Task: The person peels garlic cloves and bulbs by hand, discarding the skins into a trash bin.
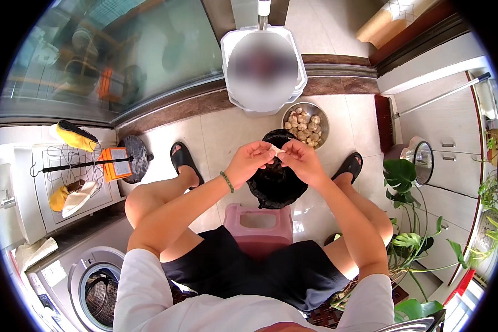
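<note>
While the fingers (260, 146) of the left hand (249, 161) and right hand (302, 160) pinch a pale piece (276, 150), a black bag (276, 191) lies below.

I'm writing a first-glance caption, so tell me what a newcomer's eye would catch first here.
First, the left hand and right hand meeting at the centre, fingertips pinching a small pale piece above a black plastic bag. Just beyond sits a metal bowl of garlic bulbs on the tiled floor. Off to the left, a bright orange box stands out.
</note>
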Demonstrator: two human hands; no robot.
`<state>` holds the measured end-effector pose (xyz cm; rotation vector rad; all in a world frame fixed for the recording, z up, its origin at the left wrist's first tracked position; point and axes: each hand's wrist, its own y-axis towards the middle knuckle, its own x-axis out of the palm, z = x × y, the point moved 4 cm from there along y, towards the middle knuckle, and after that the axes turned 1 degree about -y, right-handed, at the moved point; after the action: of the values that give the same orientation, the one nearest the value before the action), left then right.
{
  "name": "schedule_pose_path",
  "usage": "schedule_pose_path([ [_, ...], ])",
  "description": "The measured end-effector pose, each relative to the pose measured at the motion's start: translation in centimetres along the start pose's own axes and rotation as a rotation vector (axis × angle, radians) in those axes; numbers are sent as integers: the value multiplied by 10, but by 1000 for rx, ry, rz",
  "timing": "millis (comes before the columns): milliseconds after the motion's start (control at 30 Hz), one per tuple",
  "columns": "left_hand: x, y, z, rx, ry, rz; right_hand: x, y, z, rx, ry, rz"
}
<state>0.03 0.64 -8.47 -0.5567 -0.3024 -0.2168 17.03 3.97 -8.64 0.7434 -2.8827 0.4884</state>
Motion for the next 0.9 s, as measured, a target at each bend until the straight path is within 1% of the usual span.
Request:
schedule_pose_path([
  [100, 1, -1, -3, -19, -8, -15, -1, -1, 6, 34, 35, -53],
  [200, -1, 1, -19, 21, -9, -55, -1, -3, 10, 76, -20, -79],
  [267, -3, 3, -26, 141, -4, -115, 0, -5, 12, 141, -69, -90],
  [400, -3, 0, -27, 77, 37, -106, -1, -5, 11, 172, -172, -147],
  [467, -2, -1, -24, 15, 47, -70, 0, -6, 6, 123, -362, -115],
  [500, -2, -2, -22, 14, 47, -69, 2, -7, 1, 124, -361, -115],
  [567, -2, -1, -22, -37, 20, -35, 7, -11, -15, -55, -622, -124],
  [600, -2, -2, -20, -38, 20, -34, 8, -13, -16, -54, -621, -124],
  [667, 0, -3, -19, -46, 20, -53, 12, -15, -21, -180, -691, -135],
  [767, -1, -2, -23, -88, -32, -49, 10, -13, -21, -139, -668, -128],
  [900, 4, -4, -18, -105, -56, -50, 6, -11, -19, -142, -673, -129],
])
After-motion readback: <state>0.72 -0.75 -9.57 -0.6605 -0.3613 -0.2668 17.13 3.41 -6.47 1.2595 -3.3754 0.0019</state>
